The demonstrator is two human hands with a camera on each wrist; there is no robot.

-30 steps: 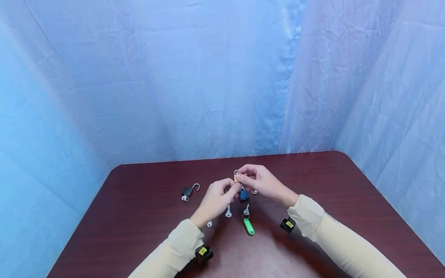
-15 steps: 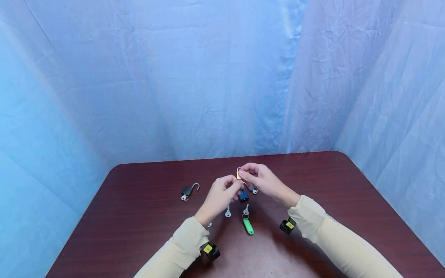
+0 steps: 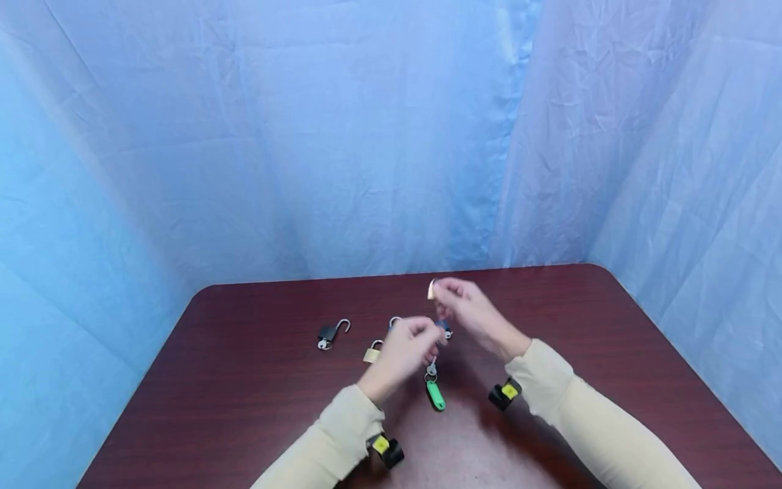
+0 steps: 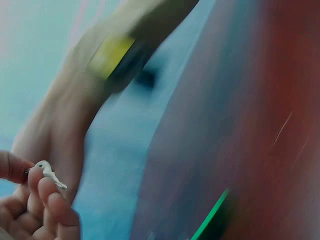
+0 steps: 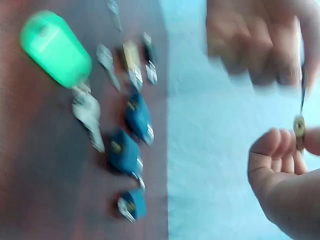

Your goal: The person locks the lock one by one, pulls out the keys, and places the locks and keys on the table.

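Observation:
My right hand (image 3: 441,293) is raised over the far middle of the dark red table (image 3: 244,394) and pinches a small brass padlock (image 3: 431,291) between thumb and fingers; the right wrist view shows the same padlock (image 5: 299,127) at my fingertips. My left hand (image 3: 426,333) is lower and nearer to me, and pinches a small silver key (image 4: 47,172). The two hands are apart. Under them lie a green key tag (image 3: 435,394) with keys and a blue padlock (image 3: 444,329), partly hidden.
An open black padlock (image 3: 330,333) with a key lies at the left. A brass padlock (image 3: 371,353) sits by my left hand. Several blue padlocks (image 5: 137,117) and loose keys (image 5: 87,112) lie beside the green tag (image 5: 55,47). Blue cloth (image 3: 366,136) walls the table.
The hands, joined at the small brass padlock before, have separated. The right hand rose up and right with it; the left hand drew back, uncovering a brass padlock on the table.

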